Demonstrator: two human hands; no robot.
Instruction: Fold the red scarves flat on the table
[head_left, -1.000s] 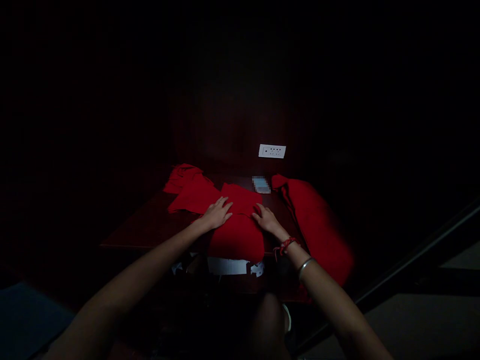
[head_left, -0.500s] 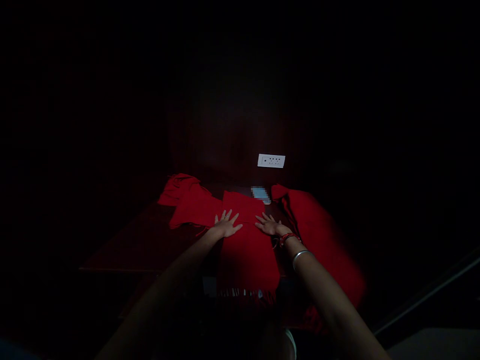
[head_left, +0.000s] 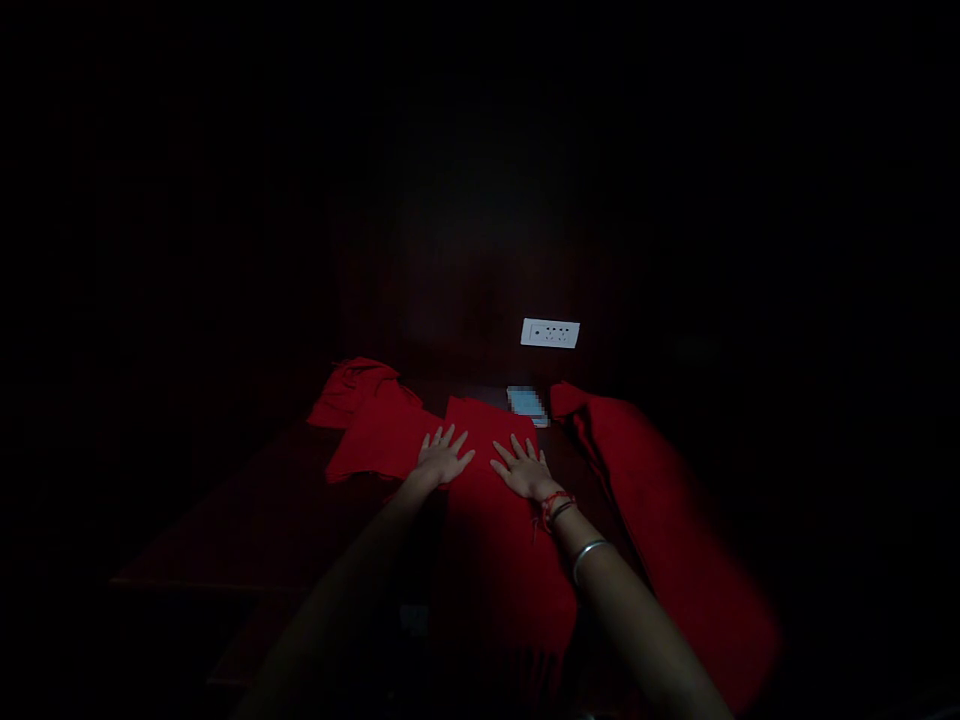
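A long red cloth point(head_left: 499, 540) with a fringed end lies over the dark table and hangs past its front edge. My left hand point(head_left: 444, 458) rests with spread fingers at the cloth's left edge. On its right part lies my right hand point(head_left: 523, 468), flat, fingers apart, with bracelets at the wrist. Neither hand grips anything. Another piece of red cloth point(head_left: 382, 432) spreads to the left of my left hand, with a crumpled red bundle point(head_left: 356, 385) behind it.
A large red cloth point(head_left: 660, 500) drapes along the right side. Behind the middle cloth lies a flat, blurred-out device point(head_left: 528, 404). A white socket panel point(head_left: 550, 333) is on the dark wall. The table's front edge point(head_left: 210, 583) shows at left.
My right hand has shifted left and inward on the cloth, its fingers now pointing more forward. My left hand stays near the left edge. The view has moved slightly.
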